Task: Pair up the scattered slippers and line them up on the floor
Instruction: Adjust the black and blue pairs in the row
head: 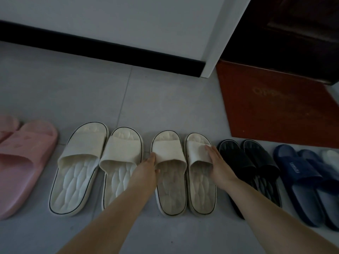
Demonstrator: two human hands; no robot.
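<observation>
A row of paired slippers lies on the grey tile floor. The pairs, from left, are pink (27,158), large cream (80,158), small cream, black (236,162) and navy (297,171). My left hand (148,167) pinches the outer edge of the strap of the left small cream slipper (169,153), with the thumb at the strap's opening. My right hand (218,165) rests with straight fingers on the strap of the right small cream slipper (196,154); its thumb is hidden. The two small cream slippers lie side by side, toes towards the wall.
A white wall with a black baseboard (110,50) runs behind the row. A red doormat (275,107) lies at the back right before a dark door (293,33). A pale slipper (331,156) shows at the right edge. Bare tiles (91,99) lie between row and wall.
</observation>
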